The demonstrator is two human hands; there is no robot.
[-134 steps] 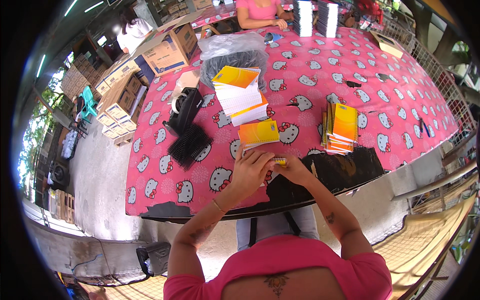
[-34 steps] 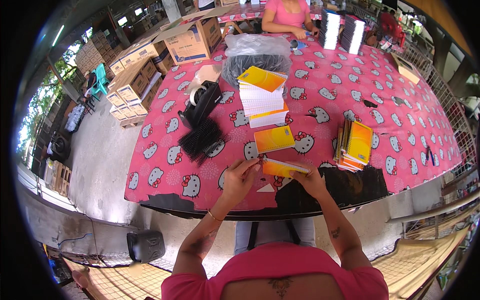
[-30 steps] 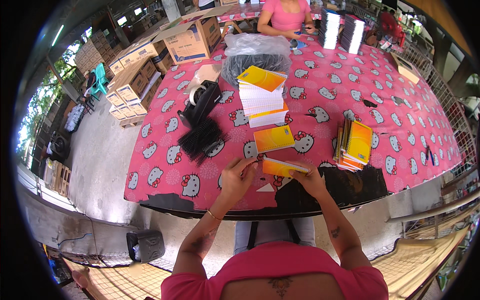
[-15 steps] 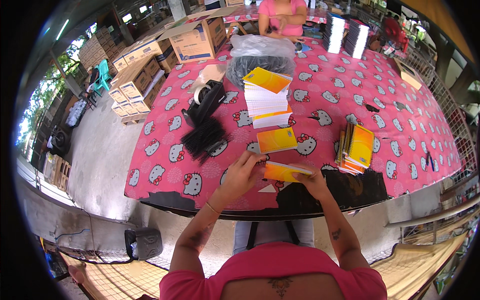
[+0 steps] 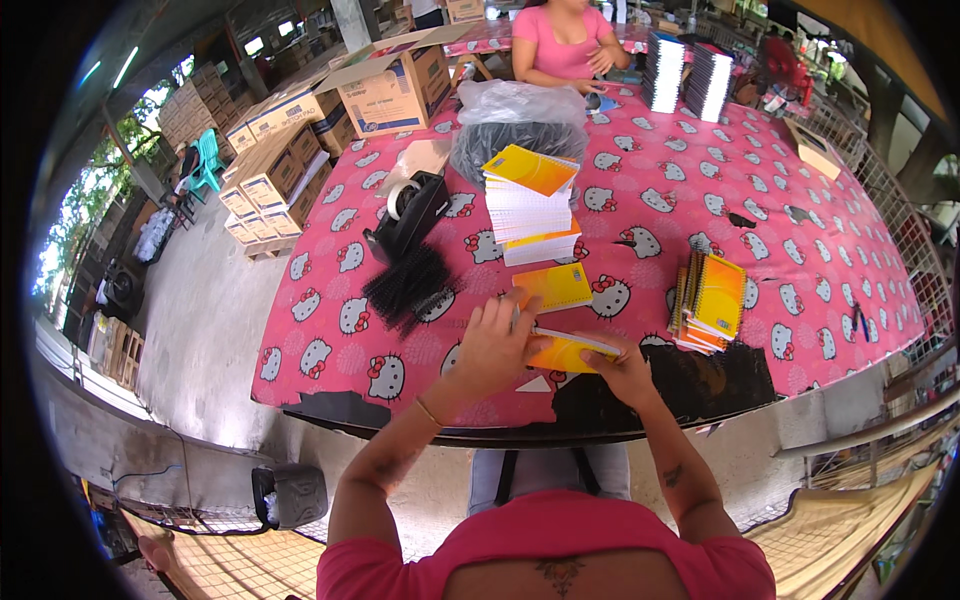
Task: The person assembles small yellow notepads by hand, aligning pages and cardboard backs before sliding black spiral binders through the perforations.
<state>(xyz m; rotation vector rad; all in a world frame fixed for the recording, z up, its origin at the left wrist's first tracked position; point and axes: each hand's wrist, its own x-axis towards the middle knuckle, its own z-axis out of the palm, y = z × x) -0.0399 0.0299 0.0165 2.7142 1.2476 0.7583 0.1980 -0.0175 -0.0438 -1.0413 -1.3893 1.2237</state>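
"What's in hand?"

"A small notepad point(image 5: 566, 355), its cover yellow shading into orange, with white page edges showing along the far side. It's held above the table's near edge."

"Held how?"

"The right hand point(image 5: 624, 370) grips its right end, thumb on the cover. The left hand point(image 5: 492, 342) is bent over the left end; I can't tell whether its fingers pinch anything."

"And around it?"

"Just beyond lies another yellow pad point(image 5: 560, 287), then a taller stack of pads point(image 5: 530, 210). To the left are black binding coils point(image 5: 410, 288) near a tape dispenser point(image 5: 408, 218); to the right, a pile of spiral notebooks point(image 5: 712, 298)."

"Anything different from half a second ago?"

"The left hand was just left of the notepad then; now it covers that end, and its fingers hide part of the pad beyond. The right hand's grip looks the same."
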